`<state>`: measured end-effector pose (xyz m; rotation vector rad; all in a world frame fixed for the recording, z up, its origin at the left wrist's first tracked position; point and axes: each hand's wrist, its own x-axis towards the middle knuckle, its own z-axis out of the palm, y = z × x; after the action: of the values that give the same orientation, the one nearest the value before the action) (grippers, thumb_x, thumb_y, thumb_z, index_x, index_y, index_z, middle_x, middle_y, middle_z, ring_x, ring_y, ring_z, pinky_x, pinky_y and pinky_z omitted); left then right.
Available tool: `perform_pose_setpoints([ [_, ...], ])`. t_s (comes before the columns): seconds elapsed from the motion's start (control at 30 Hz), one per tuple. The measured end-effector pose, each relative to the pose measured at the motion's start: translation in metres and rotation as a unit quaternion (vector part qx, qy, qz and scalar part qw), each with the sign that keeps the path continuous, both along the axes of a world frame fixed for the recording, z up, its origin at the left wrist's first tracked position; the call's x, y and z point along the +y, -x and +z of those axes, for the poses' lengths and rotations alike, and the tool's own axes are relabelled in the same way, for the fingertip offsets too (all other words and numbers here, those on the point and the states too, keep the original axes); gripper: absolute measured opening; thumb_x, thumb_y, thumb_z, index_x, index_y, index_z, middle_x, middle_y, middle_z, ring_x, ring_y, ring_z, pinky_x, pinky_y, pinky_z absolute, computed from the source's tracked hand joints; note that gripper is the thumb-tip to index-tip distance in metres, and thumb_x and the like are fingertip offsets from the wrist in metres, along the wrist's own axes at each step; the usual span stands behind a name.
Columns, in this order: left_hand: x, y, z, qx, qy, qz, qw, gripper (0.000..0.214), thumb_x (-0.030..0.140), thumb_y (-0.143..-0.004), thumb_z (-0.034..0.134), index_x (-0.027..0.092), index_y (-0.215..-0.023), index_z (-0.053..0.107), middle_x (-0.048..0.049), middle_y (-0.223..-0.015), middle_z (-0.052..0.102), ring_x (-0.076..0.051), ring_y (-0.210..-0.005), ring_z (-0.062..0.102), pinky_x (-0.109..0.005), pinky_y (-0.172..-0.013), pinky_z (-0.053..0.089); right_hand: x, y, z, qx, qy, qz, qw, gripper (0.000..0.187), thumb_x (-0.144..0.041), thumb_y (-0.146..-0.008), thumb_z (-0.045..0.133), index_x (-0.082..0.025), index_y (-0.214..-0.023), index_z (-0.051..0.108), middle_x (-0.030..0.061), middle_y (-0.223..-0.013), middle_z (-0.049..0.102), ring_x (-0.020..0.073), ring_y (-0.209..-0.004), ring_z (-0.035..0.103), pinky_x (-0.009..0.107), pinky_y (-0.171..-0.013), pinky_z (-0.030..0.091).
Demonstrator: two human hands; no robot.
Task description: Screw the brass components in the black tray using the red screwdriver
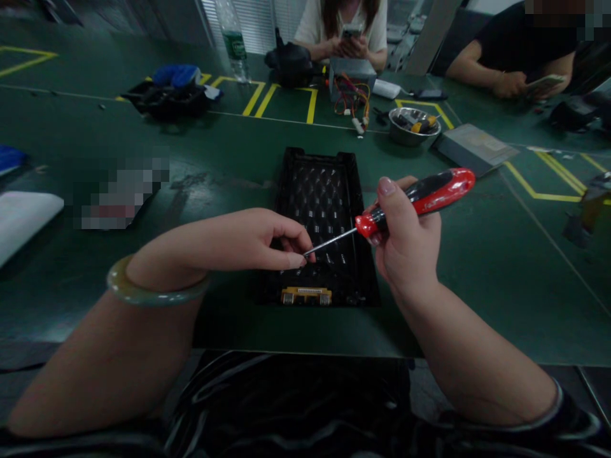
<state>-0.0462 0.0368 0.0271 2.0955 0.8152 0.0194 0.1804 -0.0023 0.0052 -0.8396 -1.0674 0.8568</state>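
Observation:
A black rectangular plastic housing (321, 191) lies flat on the green table, with a small tan connector board (305, 296) at its near end. My right hand (405, 245) is closed around a red and black screwdriver (420, 197), whose metal shaft slants down to the left over the housing. My left hand (238, 238) pinches its thumb and fingers together right at the screwdriver's tip; whatever sits between the fingertips is too small to make out. A pale green bangle (143, 294) circles my left wrist.
A metal bowl (413, 126) holding small tools stands beyond the housing, beside a grey box with coloured wires (351, 83) and a flat grey drive (475, 148). A black tray (167, 98), a water bottle (232, 38) and two seated people with phones are across the table.

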Motion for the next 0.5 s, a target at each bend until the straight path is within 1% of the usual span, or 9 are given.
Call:
perform_pose_setpoints([
  [0.13,-0.003,-0.006,0.000,-0.002,-0.001,0.005,1.000,0.029,0.048,-0.094,0.063,0.025,-0.104,0.076,0.0035,-0.089,0.076,-0.013,-0.082,0.068,-0.020,-0.071,0.048,0.000,0.002,-0.002,-0.013,0.000,0.001,1.000,0.031,-0.039,-0.090,0.074,-0.023,-0.073,0.053,-0.0066,-0.060,0.056,0.0050,-0.041,0.046,0.020,-0.034,0.032],
  [0.2,-0.002,-0.006,-0.001,-0.002,-0.013,-0.001,1.000,0.029,0.048,-0.095,0.063,0.025,-0.102,0.077,0.0037,-0.088,0.076,-0.013,-0.080,0.068,-0.020,-0.069,0.046,-0.001,0.002,-0.002,-0.019,-0.001,0.001,1.000,0.030,-0.040,-0.090,0.073,-0.023,-0.074,0.054,-0.0064,-0.061,0.057,0.0055,-0.041,0.047,0.021,-0.034,0.031],
  [0.27,0.000,-0.005,-0.002,-0.003,-0.020,-0.015,1.000,0.026,0.045,-0.095,0.062,0.025,-0.103,0.077,0.0035,-0.093,0.077,-0.013,-0.082,0.069,-0.020,-0.069,0.046,0.000,0.003,-0.002,-0.020,-0.007,-0.002,1.000,0.030,-0.040,-0.090,0.074,-0.023,-0.074,0.055,-0.0063,-0.060,0.057,0.0060,-0.041,0.047,0.022,-0.033,0.032],
  [0.37,0.003,0.000,-0.003,0.011,-0.016,-0.030,0.999,0.022,0.039,-0.095,0.064,0.027,-0.106,0.078,0.0035,-0.101,0.079,-0.013,-0.087,0.071,-0.020,-0.074,0.048,0.000,0.002,0.000,0.009,-0.034,-0.017,0.999,0.028,-0.036,-0.088,0.076,-0.023,-0.073,0.056,-0.0061,-0.059,0.057,0.0065,-0.040,0.045,0.024,-0.033,0.031],
  [0.5,0.002,0.004,0.004,0.033,-0.030,-0.043,0.998,0.022,0.033,-0.096,0.063,0.026,-0.110,0.078,0.0039,-0.106,0.078,-0.013,-0.095,0.071,-0.019,-0.082,0.049,0.000,-0.001,0.007,0.054,-0.054,-0.035,0.996,0.025,-0.028,-0.088,0.076,-0.021,-0.072,0.058,-0.0054,-0.059,0.057,0.0067,-0.040,0.046,0.024,-0.033,0.030],
])
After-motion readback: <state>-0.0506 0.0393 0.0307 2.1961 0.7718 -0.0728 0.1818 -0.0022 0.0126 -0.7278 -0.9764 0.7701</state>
